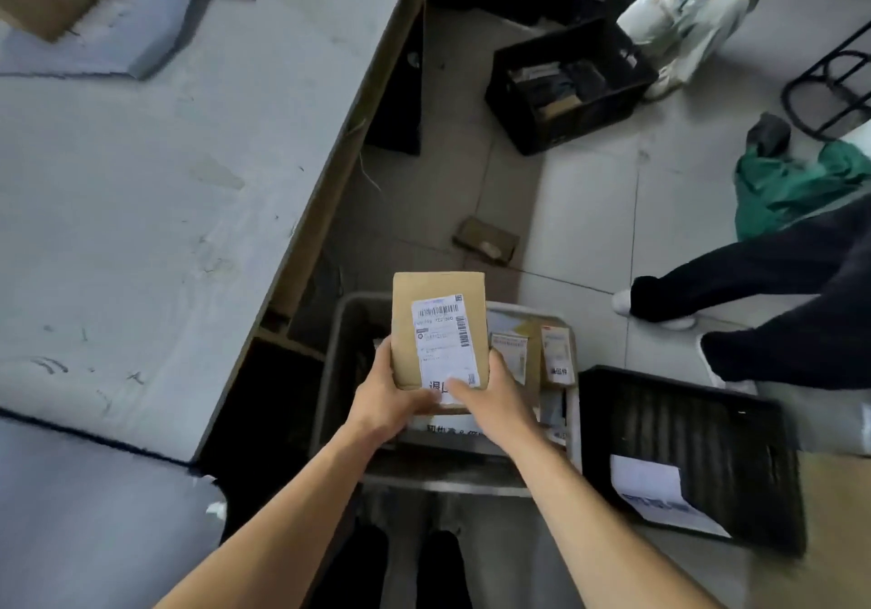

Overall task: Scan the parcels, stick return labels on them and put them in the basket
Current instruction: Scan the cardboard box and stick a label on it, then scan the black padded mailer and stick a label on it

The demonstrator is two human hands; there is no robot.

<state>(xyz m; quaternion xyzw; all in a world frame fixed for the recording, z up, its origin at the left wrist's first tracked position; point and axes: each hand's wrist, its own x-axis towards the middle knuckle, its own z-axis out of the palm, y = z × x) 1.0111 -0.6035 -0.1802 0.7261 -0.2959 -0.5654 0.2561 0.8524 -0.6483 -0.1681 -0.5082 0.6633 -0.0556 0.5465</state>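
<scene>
Along your left runs the long grey table (141,174), bearing grey mailer bags and a scrap of cardboard at its far end. Below you on the floor sits the grey basket (332,372), already holding several labelled parcels (518,354) against its right side, and just beside it on the right lies a black crate (697,424) with a white sheet (655,490) in it. Another black crate (565,85) stands farther off near a seated person, and someone's dark trouser legs cross in from the right. You hold the brown parcel (433,325) directly above the basket, its white return label (443,344) facing up. Your left hand (391,396) grips the parcel's near left corner, fingers curled round the edge; your right hand (490,396) clasps the near right side, thumb pressed on the label's bottom edge. By the look of it, the labelling is done or receiving its last press, and the drop is in hand. Next, lower the parcel into the open left part of the basket and release it flat, label up.
</scene>
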